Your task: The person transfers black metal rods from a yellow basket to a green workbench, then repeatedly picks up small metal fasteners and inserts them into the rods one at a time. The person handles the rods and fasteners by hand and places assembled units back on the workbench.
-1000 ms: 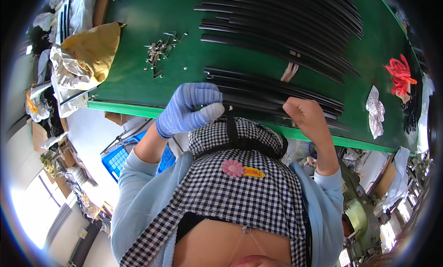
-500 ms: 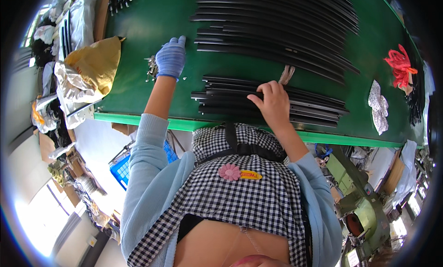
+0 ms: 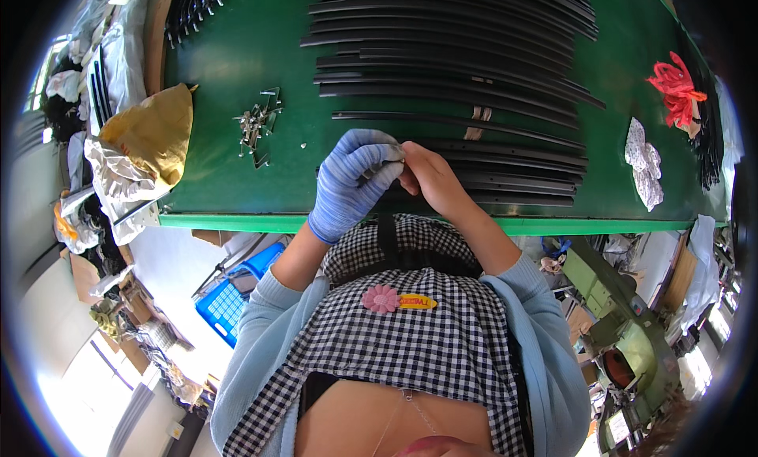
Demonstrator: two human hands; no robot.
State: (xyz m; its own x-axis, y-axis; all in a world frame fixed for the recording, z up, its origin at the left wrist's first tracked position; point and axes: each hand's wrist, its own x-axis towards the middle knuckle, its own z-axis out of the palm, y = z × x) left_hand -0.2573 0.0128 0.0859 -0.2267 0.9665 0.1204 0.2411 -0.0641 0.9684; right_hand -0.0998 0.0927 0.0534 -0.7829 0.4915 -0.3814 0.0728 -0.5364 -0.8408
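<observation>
1. Our gloved left hand and bare right hand meet at the fingertips; we cannot tell whether either is closed, or on what.
2. Black strips lie just right of our grip, more beyond it.
3. Left of our grip, bent metal pieces lie heaped.

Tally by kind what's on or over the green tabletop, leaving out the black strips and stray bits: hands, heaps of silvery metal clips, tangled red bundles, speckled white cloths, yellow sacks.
Hands: 2 (blue-gloved left hand, bare right hand)
Silvery metal clip heap: 1
Tangled red bundle: 1
Speckled white cloth: 1
Yellow sack: 1
Total: 6
</observation>
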